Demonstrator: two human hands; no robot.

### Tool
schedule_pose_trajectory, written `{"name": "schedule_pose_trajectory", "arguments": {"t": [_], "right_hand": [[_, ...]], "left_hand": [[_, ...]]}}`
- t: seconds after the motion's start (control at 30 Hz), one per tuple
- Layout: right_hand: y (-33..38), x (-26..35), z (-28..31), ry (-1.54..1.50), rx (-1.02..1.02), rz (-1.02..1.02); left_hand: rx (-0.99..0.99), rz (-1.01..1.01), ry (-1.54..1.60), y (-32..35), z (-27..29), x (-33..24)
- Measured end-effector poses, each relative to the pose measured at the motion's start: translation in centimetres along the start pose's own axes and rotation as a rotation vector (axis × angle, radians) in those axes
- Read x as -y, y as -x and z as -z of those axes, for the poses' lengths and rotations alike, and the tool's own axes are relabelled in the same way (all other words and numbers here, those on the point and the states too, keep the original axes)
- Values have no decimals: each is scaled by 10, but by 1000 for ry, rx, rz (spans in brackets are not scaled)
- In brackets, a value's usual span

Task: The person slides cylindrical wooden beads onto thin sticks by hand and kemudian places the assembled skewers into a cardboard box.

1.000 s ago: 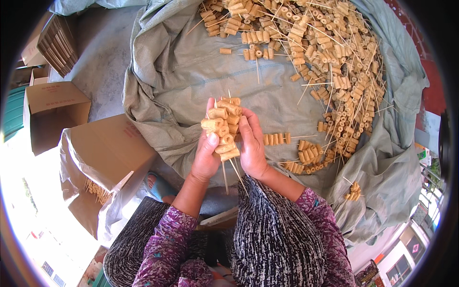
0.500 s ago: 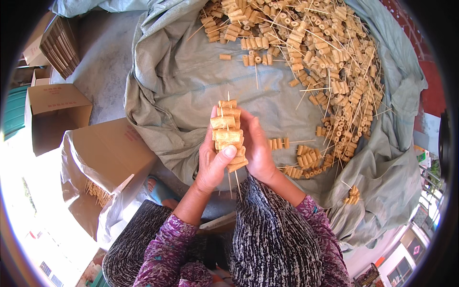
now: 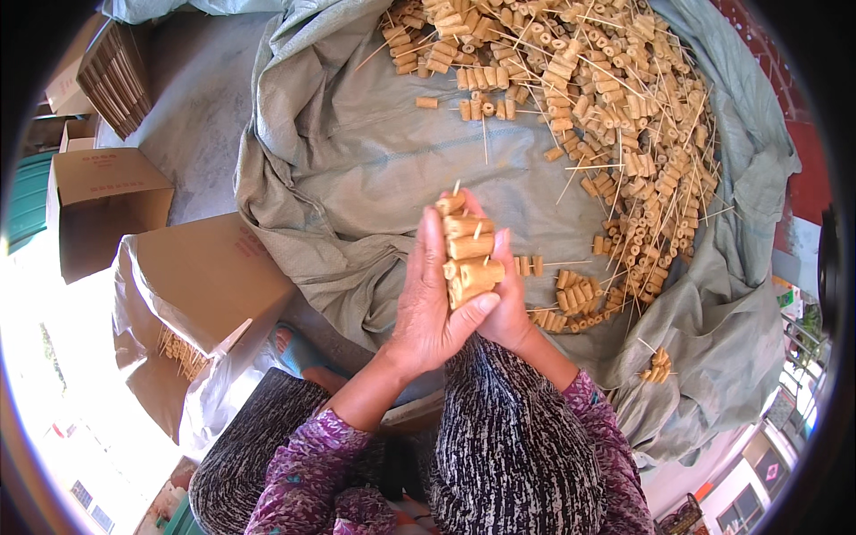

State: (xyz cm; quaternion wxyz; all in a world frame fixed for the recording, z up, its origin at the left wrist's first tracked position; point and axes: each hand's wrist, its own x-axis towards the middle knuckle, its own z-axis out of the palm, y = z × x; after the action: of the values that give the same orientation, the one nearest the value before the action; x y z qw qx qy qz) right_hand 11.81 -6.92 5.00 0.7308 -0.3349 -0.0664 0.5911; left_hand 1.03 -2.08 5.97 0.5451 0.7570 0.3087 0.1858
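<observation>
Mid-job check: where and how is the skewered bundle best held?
Probably grip the skewered bundle around its middle, left hand coming from the left, right hand from the right. It runs lengthwise away from the person, and stick tips poke out at its far end and upper face.

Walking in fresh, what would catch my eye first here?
Probably the big heap of golden-brown, tube-shaped pieces on thin pale sticks, upper right on a grey-green woven sheet. Then the bundle of similar golden-brown skewered tubes at the centre, between the bare left hand and right hand.
</observation>
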Motion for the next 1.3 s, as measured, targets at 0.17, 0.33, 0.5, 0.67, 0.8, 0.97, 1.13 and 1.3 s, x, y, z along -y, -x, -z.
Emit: {"name": "schedule_pose_trajectory", "arguments": {"t": [0.17,0.33,0.5,0.67,0.8,0.97,1.13,1.3], "right_hand": [[2,-4,4,19,-31,-26],[4,2,3,-48,-39,-66],[0,-7,27,-121,-74,-82],[-1,-54,53,254,-246,-181],[3,-107,84,715,-10,-378],[14,-126,92,999,193,-389],[14,-115,95,965,136,-380],[15,-112,98,956,157,-457]], "left_hand": [[-79,39,-63,-3,-8,1],[-259,31,175,-4,-20,2],[-185,172,496,-5,-7,10],[-3,286,768,-12,33,-39],[186,319,804,-4,93,-90],[15,217,315,42,211,-150],[-406,-47,-402,115,297,-156],[-468,164,-1102,179,319,-104]]}}
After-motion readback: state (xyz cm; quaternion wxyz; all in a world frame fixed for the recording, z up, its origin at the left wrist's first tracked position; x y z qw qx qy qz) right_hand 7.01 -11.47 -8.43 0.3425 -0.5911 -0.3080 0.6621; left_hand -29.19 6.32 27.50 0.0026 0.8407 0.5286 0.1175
